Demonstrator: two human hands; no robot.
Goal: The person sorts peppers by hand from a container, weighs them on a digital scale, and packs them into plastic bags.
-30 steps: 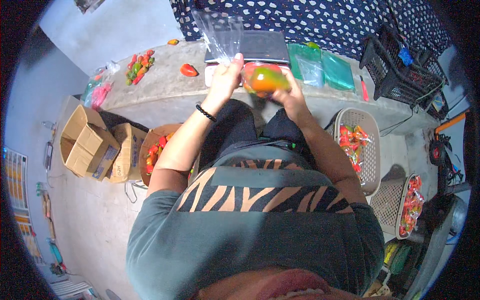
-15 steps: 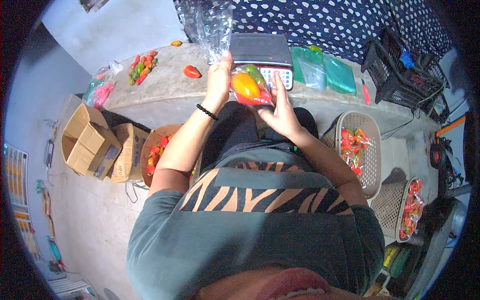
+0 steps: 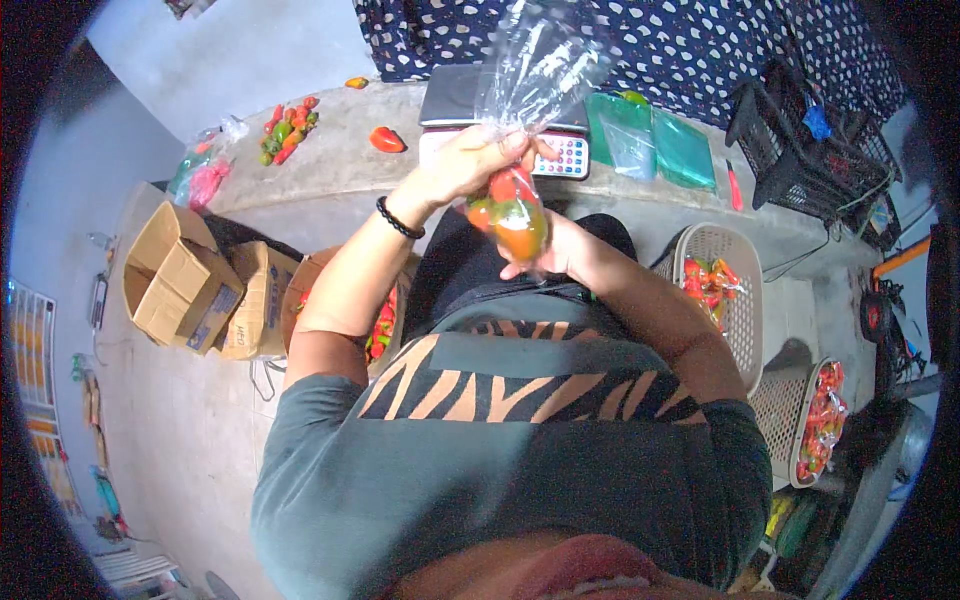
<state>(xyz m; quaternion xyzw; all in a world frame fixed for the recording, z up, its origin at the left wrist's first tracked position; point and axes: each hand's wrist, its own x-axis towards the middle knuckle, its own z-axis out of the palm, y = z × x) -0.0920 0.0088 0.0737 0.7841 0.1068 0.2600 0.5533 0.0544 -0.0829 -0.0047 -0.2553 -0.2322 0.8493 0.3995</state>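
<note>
A clear plastic bag of peppers (image 3: 520,222), red, orange and green, hangs in front of the scale, its loose top flaring upward. Gathered at its neck are the fingers of my left hand (image 3: 478,165), closed on the plastic; a black beaded bracelet circles that wrist. Against the lower right side of the bag, my right hand (image 3: 565,245) cups the peppers, its fingers partly hidden behind them. Just beyond both hands is the scale (image 3: 455,100), with a dark platform and a white keypad, partly covered by the bag.
Loose peppers (image 3: 288,130) and a single red pepper (image 3: 387,140) lie left on the concrete counter (image 3: 340,130). Green plastic bags (image 3: 683,150) and a red-handled knife (image 3: 734,188) are right. Cardboard boxes (image 3: 185,285) stand left below; a beige basket (image 3: 745,310) holds bagged peppers right.
My left hand has moved right with the bag's neck, and the bag has turned to hang below it. My right hand has dropped from near the keypad to the bag's lower side.
</note>
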